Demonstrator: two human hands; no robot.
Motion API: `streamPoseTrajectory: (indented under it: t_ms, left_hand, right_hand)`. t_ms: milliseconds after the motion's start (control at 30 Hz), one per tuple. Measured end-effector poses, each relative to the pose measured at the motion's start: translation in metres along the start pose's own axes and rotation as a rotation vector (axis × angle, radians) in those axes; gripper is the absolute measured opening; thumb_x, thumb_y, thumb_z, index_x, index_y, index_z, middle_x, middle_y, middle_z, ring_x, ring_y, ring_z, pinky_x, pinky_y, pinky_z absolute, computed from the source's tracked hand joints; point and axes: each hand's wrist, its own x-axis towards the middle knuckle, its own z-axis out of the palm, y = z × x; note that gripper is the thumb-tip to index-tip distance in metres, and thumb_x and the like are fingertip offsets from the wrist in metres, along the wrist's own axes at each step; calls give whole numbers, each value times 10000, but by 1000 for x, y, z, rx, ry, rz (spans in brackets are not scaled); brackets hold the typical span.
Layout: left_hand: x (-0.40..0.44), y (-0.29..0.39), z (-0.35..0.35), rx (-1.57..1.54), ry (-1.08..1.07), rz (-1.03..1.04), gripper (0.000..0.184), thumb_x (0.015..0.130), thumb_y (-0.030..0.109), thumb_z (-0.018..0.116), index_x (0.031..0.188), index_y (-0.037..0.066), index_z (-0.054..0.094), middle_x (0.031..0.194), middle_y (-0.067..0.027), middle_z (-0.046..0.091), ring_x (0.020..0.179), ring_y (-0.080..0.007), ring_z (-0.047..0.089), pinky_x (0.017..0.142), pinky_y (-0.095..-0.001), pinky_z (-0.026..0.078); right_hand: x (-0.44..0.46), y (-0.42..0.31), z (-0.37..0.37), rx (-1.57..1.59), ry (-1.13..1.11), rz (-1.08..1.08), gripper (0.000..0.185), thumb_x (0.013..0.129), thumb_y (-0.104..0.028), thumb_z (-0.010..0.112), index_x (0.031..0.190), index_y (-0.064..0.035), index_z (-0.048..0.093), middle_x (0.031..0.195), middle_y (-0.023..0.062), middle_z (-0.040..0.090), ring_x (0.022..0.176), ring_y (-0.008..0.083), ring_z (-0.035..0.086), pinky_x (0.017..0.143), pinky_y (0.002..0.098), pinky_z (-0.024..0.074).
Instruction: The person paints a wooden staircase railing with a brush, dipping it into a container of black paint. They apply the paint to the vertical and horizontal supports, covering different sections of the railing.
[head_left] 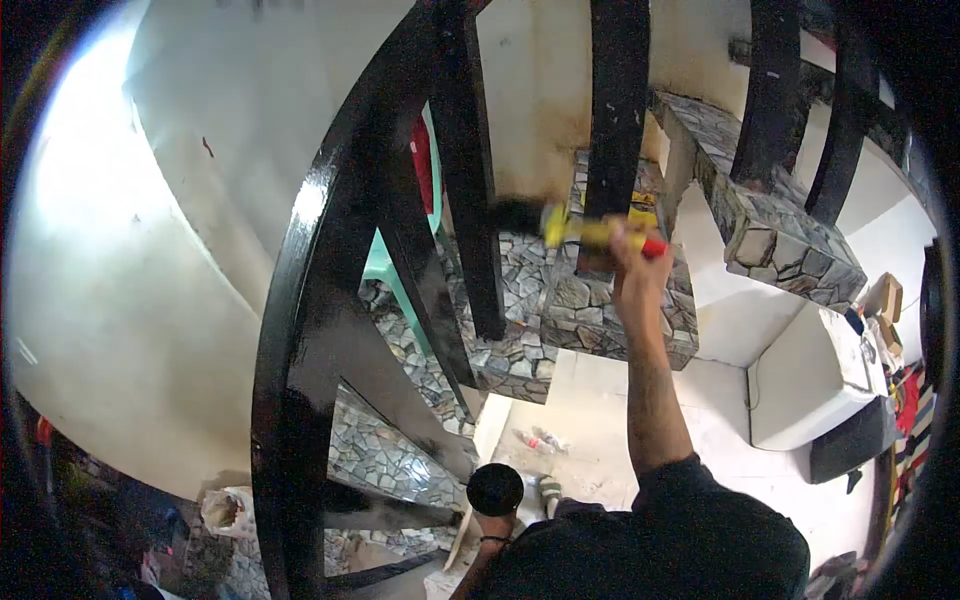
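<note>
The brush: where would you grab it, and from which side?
I'd take the brush by its slim yellow handle, near the red end, coming from the picture's right, as the right grip does. The handle points that way, while the dark, blurred bristle end faces left, toward a post.

Pale tiled floor (590,390), lower centre to right. On it: crumpled clear plastic litter (545,440) with a red bit, white boxy unit (800,385), black object (850,440) beside that, contact with tiles unclear. Stone-patterned middle step (620,325): one dark baluster (617,110) footed on it, plus yellow patch (643,214), blurred. Stone-patterned right step (795,245): two more balusters (770,90).
</note>
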Motion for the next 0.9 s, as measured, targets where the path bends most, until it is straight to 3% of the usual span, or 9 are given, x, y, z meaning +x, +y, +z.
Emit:
streamPoseTrajectory:
  t_ms: [200,233,300,433,533,600,667,733,900]
  left_hand:
    - [6,28,-57,-261,-90,4,523,784,422,697,1223,150,621,1311,-135,557,1259,-352,464,1085,-534,316]
    - [6,28,-61,-204,-113,46,553,768,434,715,1233,154,614,1325,-133,547,1265,-354,456,1086,-535,311]
    - [8,29,-69,-92,-154,131,615,735,457,749,1254,162,602,1352,-128,526,1277,-358,441,1089,-538,302]
    - [17,76,-95,-103,-81,2,502,725,311,812,1164,115,666,1257,-109,616,1226,-300,517,1092,-391,336]
    - [1,73,-80,-154,-31,-67,556,715,336,817,1203,130,646,1278,-105,605,1238,-311,506,1102,-387,324]
    - [-23,58,-50,-54,-19,-96,637,707,385,814,1260,147,605,1308,-118,580,1265,-317,477,1109,-418,314]
    - [-46,49,-21,94,-72,-130,698,706,431,805,1304,160,570,1323,-134,562,1290,-323,449,1112,-453,308]
    - [-54,51,-12,45,-108,-225,714,710,459,794,1318,167,558,1321,-147,557,1302,-328,431,1105,-479,312]
    - [-42,62,-22,78,-112,57,644,727,420,790,1247,99,587,1251,-152,596,1134,-352,572,963,-454,462]
  right_hand:
    - [-70,9,-39,-215,-146,95,207,874,-111,678,1021,33,691,965,85,712,860,132,659,804,276,521]
    - [-63,1,-42,-484,-228,-53,227,860,-99,682,1038,40,681,1012,119,716,888,158,679,807,279,521]
    - [-46,-28,-28,-501,-349,-245,226,838,-71,683,1039,33,680,1020,147,709,882,193,690,798,291,524]
    - [14,-57,12,-508,-522,-615,197,809,-71,682,996,-11,691,915,167,707,797,242,701,729,310,530]
    - [57,-63,35,-500,-541,-517,250,804,-126,730,1022,-8,694,813,119,685,718,140,641,682,274,508]
    - [76,-72,53,-619,-486,-740,200,798,-131,660,984,-61,682,737,115,686,672,290,679,640,324,521]
    - [93,-78,67,-598,-487,-712,164,799,-125,662,947,-57,682,837,141,698,693,305,679,655,348,531]
    - [120,-79,84,-533,-426,-1126,224,829,-112,716,1016,8,696,827,105,697,706,109,630,662,253,506]
    - [156,-106,130,-610,-373,-1170,222,853,-95,697,1054,-1,694,846,104,707,718,90,645,650,237,511]
